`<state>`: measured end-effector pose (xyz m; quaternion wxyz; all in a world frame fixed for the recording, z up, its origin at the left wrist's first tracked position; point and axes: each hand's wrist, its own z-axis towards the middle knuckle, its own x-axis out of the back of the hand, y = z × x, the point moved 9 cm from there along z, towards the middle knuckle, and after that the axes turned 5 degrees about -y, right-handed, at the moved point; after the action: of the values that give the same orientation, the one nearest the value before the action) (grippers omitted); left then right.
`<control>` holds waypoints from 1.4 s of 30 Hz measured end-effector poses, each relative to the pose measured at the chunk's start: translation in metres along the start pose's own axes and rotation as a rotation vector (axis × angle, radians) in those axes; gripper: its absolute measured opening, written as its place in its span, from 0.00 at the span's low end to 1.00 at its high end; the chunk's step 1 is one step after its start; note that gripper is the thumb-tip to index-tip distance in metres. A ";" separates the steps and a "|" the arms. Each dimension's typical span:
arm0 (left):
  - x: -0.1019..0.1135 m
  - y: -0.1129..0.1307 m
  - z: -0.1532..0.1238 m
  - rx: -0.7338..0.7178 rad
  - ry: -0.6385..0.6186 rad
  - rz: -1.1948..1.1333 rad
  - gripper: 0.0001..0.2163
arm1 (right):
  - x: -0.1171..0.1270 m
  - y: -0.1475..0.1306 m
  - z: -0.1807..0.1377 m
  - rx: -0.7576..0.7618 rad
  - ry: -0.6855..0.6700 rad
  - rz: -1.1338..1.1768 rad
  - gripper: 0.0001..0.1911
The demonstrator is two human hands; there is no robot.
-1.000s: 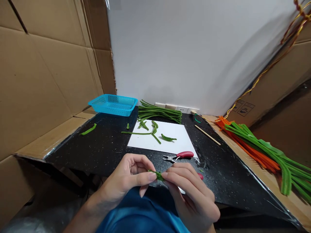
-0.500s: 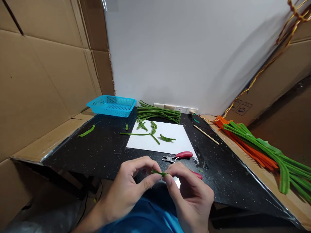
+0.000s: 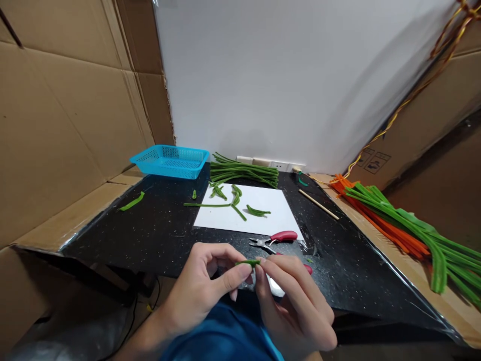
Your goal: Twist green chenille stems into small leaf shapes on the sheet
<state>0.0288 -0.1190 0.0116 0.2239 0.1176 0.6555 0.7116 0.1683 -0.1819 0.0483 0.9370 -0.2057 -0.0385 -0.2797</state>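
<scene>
Left hand [image 3: 206, 281] and right hand [image 3: 300, 301] both pinch a short, fuzzy green strip [image 3: 246, 262] by the speckled black counter's [image 3: 161, 230] front edge; red-handled metal pliers [image 3: 284, 235] narrow the room beyond.

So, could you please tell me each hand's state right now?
Left hand: closed, pinching a small fuzzy green strip.
Right hand: closed, pinching the same strip's right end.

1. Tabletop [image 3: 158, 230] before me: black, smooth, glossy, pale-speckled.
2. Basket [image 3: 165, 170]: smooth, perforated plastic, lightly shiny.
3. Sheet [image 3: 274, 208]: white, smooth, matt, paper-like.
4. Pliers [image 3: 260, 242]: bare metal tips; glossy red plastic-looking handles [image 3: 284, 235].
5. Green stems [image 3: 244, 173] and short green piece [image 3: 248, 262]: fuzzy, matt pile.
6. Stick [image 3: 318, 204]: pale, plain wood.
7. Side panels [image 3: 75, 100]: matt brown cardboard, rough-edged.
8. Garment [image 3: 225, 333]: blue cloth; folds catch a soft sheen.
</scene>
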 end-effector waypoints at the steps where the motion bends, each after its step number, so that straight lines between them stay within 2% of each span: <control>1: 0.001 -0.001 0.000 0.005 0.010 0.006 0.16 | 0.000 0.000 0.000 0.011 -0.001 -0.016 0.20; 7: 0.005 0.004 -0.004 -0.026 0.077 0.157 0.16 | -0.002 0.003 0.002 -0.040 -0.033 0.044 0.14; 11: 0.004 0.016 -0.005 -0.120 0.130 0.301 0.13 | -0.006 0.009 0.008 -0.175 -0.056 0.172 0.11; 14: 0.003 0.024 -0.007 -0.225 0.172 0.373 0.11 | -0.014 0.018 0.012 -0.294 -0.131 0.282 0.07; 17: 0.000 0.027 -0.009 -0.285 0.177 0.430 0.09 | -0.017 0.029 0.011 -0.418 -0.158 0.384 0.09; 21: -0.007 0.035 -0.010 -0.359 0.139 0.529 0.07 | -0.016 0.037 0.011 -0.492 -0.161 0.458 0.13; 25: -0.017 0.050 -0.016 -0.525 0.121 0.618 0.06 | -0.023 0.046 0.005 -0.602 -0.220 0.554 0.17; 31: -0.026 0.058 -0.035 -0.877 0.192 0.909 0.16 | -0.039 0.059 -0.016 -0.810 -0.256 0.822 0.18; 37: -0.032 0.050 -0.042 -1.020 0.065 1.166 0.20 | -0.049 0.066 -0.033 -1.043 -0.216 1.049 0.22; 40: -0.034 0.046 -0.042 -0.996 0.005 1.266 0.20 | -0.053 0.067 -0.042 -1.143 -0.218 1.137 0.23; 42: -0.034 0.046 -0.040 -0.993 -0.002 1.296 0.21 | -0.054 0.067 -0.043 -1.146 -0.216 1.153 0.23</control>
<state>0.0323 -0.1721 0.0563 -0.2055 0.3612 0.0652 0.9072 0.1572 -0.1215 -0.0254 0.6744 -0.6656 0.1320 0.2911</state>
